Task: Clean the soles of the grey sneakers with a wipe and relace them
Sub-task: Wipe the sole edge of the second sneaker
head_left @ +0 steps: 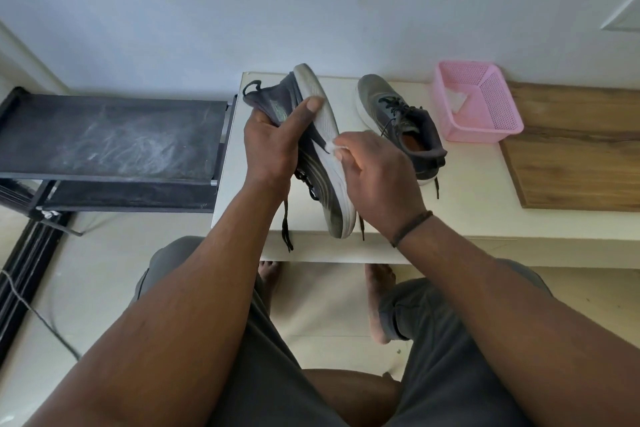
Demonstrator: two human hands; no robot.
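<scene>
The right hand (pixel 377 180) is near, and its fingers pinch a small white wipe (pixel 335 146) against the pale sole of a grey sneaker (pixel 322 146). The left hand (pixel 273 142) grips that sneaker from the left, thumb on the sole, holding it up on its side over the white desk (pixel 467 204). Its black laces (pixel 286 218) hang down. Farther right, the other grey sneaker (pixel 398 121) sits upright on the desk. A pink basket (pixel 485 104) stands just right of it, by the wall.
</scene>
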